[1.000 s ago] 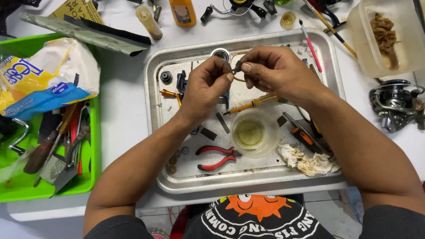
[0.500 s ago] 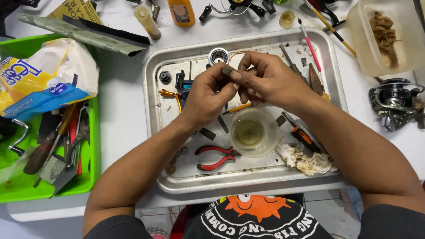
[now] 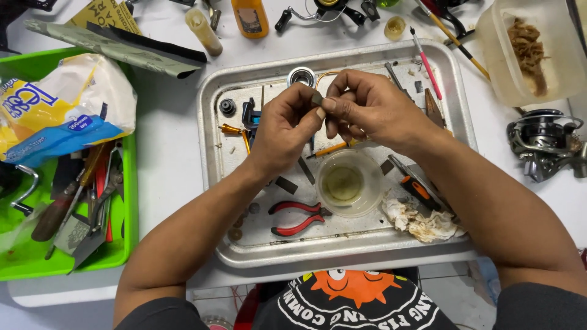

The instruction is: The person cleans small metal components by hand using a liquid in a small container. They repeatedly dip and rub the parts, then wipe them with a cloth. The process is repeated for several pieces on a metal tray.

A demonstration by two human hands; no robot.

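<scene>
Bare forearms, dark short sleeves, black shirt with orange cartoon print

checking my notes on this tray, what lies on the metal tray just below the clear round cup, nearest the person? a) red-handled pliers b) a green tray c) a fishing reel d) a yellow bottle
a: the red-handled pliers lie on the metal tray just left of and below the clear round cup, on the side nearest the person, while both hands work above the cup.
</scene>
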